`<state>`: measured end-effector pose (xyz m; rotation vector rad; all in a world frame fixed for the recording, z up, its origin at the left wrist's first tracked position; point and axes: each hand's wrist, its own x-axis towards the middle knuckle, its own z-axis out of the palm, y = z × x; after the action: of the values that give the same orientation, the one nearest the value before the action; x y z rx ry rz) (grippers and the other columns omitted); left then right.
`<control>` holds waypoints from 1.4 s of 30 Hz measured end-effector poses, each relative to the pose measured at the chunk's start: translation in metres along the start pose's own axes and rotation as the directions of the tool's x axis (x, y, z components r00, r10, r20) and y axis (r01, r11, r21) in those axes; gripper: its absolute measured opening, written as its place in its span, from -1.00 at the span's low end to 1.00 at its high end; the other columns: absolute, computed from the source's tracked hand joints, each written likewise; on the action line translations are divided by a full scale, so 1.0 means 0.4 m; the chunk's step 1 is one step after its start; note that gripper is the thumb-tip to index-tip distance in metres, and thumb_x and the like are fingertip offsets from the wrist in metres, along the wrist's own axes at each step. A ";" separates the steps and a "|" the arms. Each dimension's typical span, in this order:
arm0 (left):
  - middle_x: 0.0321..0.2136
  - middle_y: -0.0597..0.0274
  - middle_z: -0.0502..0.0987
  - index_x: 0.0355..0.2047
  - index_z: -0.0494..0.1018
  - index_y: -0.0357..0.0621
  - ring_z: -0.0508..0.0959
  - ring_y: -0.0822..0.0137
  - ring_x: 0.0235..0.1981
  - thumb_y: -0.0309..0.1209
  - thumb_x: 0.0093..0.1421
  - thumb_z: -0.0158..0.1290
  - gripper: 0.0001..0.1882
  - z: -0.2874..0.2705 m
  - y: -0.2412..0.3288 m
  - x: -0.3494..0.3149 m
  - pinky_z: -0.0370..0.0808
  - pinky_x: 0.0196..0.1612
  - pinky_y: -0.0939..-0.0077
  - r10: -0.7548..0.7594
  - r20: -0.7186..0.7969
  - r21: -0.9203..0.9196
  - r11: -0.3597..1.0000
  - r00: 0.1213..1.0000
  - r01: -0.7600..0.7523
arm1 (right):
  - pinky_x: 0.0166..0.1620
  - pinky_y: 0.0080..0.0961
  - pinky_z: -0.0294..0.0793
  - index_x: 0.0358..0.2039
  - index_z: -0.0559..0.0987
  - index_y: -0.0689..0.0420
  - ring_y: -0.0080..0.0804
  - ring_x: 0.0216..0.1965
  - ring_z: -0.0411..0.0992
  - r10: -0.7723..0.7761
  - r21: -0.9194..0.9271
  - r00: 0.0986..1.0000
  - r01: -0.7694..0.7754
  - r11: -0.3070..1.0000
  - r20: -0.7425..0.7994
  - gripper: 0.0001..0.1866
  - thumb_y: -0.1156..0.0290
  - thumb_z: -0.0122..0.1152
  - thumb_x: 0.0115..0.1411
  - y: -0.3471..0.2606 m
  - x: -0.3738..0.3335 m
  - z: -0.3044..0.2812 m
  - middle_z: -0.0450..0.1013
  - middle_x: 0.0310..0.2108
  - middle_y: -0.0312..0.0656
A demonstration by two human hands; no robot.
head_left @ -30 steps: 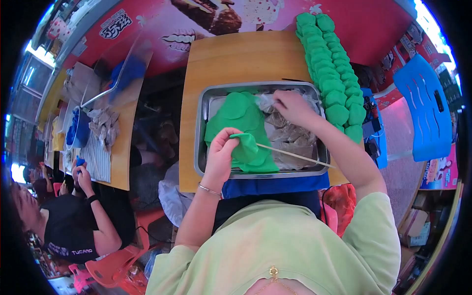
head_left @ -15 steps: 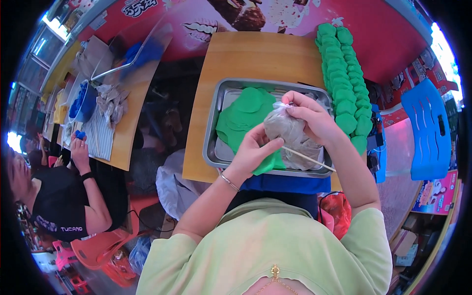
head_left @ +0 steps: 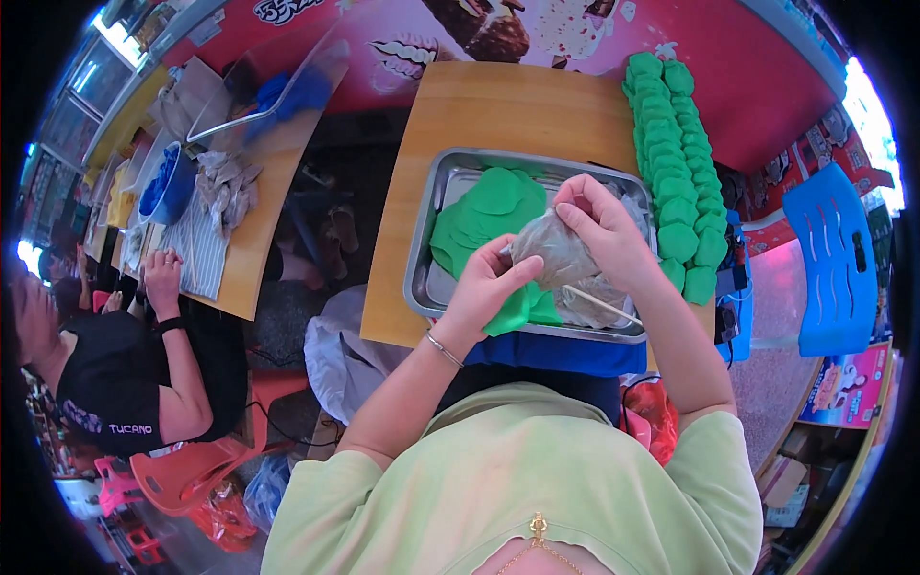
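Note:
A stuffed, greyish see-through plastic pouch (head_left: 556,251) is held between my hands over a metal tray (head_left: 414,259). My left hand (head_left: 491,290) grips its left side, thumb on top. My right hand (head_left: 606,235) pinches the pouch's upper right part with thumb and fingers. Just below lies a thin pale stick (head_left: 606,305), slanting down to the right; whether my left hand touches it I cannot tell. A green piece (head_left: 513,311) hangs under my left hand. Flat round green pieces (head_left: 484,216) are piled in the tray's left half. More greyish pouches (head_left: 594,292) sit at its right.
Long rows of puffy green pieces (head_left: 661,144) line the right edge of the wooden table (head_left: 517,105). A blue chair (head_left: 829,259) stands at right. On the left, a person in black (head_left: 115,383) sits by another table with a blue basin (head_left: 165,187) and a pile of greyish pouches (head_left: 227,187).
My right hand has moved from the pouch's gathered, upright top to its upper right part. The pouch has tilted and the stick sits lower. The view has shifted slightly.

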<state>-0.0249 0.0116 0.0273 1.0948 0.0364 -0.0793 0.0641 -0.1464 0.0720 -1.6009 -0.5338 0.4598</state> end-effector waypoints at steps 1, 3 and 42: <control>-0.36 0.43 0.49 -0.28 0.41 -0.15 0.44 0.63 -0.35 -0.39 0.17 0.10 -0.84 0.000 -0.001 -0.002 0.38 -0.27 0.72 -0.051 0.001 -0.063 0.997 0.999 0.051 | -0.22 -0.73 0.27 -0.18 0.44 0.14 -0.68 -0.32 0.26 -0.029 -0.011 0.999 0.029 1.000 -0.035 -0.85 0.46 -0.01 0.25 -0.005 -0.001 0.007 0.33 -0.34 -0.40; -0.37 0.44 0.48 -0.28 0.40 -0.15 0.43 0.64 -0.36 -0.38 0.19 0.07 -0.85 -0.001 -0.004 -0.004 0.38 -0.29 0.72 -0.046 -0.033 -0.102 0.994 0.998 0.042 | -0.21 -0.73 0.27 -0.18 0.44 0.15 -0.68 -0.31 0.26 -0.040 -0.013 0.999 0.039 0.999 -0.019 -0.85 0.47 -0.01 0.25 -0.019 -0.002 0.017 0.34 -0.33 -0.39; -0.35 0.34 0.48 -0.21 0.36 -0.15 0.47 0.57 -0.47 -0.26 0.24 0.01 -0.76 -0.077 0.002 0.013 0.43 -0.47 0.68 -0.036 0.067 -0.017 0.999 0.997 0.037 | 0.07 -0.51 0.32 0.12 0.26 0.22 -0.45 -0.06 0.38 -0.056 -0.339 0.980 0.120 0.933 0.193 -0.38 0.60 0.20 0.00 0.063 -0.061 0.060 0.35 -0.03 -0.19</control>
<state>-0.0196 0.0390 0.0136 1.0724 -0.0026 -0.1477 0.0321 -0.1431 0.0441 -1.8751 -0.8609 0.4623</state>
